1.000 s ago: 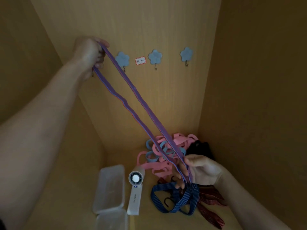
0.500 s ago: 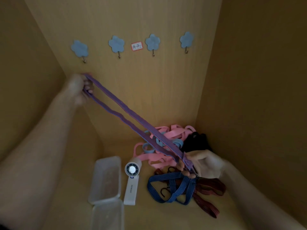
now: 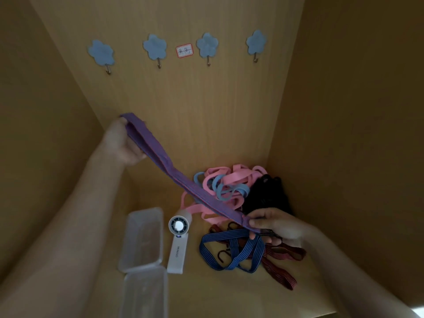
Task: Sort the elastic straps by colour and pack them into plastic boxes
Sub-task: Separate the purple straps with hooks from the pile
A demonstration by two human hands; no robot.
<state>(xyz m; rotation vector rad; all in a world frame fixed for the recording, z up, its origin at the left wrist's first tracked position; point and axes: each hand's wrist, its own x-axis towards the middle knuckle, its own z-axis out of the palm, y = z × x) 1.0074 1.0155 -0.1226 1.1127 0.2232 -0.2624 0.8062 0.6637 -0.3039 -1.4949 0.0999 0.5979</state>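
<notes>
Boxes, clear plastic, two: far box [image 3: 141,239] standing open-topped at the left of the wooden cupboard floor [image 3: 213,294], near box [image 3: 145,292] touching its near end. The bare bottom of each shows through, and all straps lie outside them. Purple strap [image 3: 174,173], doubled flat on itself, held in the air between both hands; long axis slanting from upper left, near the back wall, down to lower right over the strap pile, the two layers lying together along the length. Left hand [image 3: 121,143]: raised, grip curled round the folded upper end. Right hand [image 3: 277,226]: low, grip a pinch on the lower end, just above the blue striped strap [image 3: 231,249]. Pile, right rear corner: pink straps [image 3: 231,177] tangled with light blue straps [image 3: 220,188], and beside them a black heap [image 3: 266,196] whose make cannot be told. Nearer lie the blue striped strap, with dark hooks, and dark red striped straps [image 3: 282,274]. Handheld fan [image 3: 179,239], white, lying between the boxes and the pile, head toward the wall. Back wall: four blue flower-shaped hooks [image 3: 154,48] in a row, small red-edged label [image 3: 184,50] between the second and third.
</notes>
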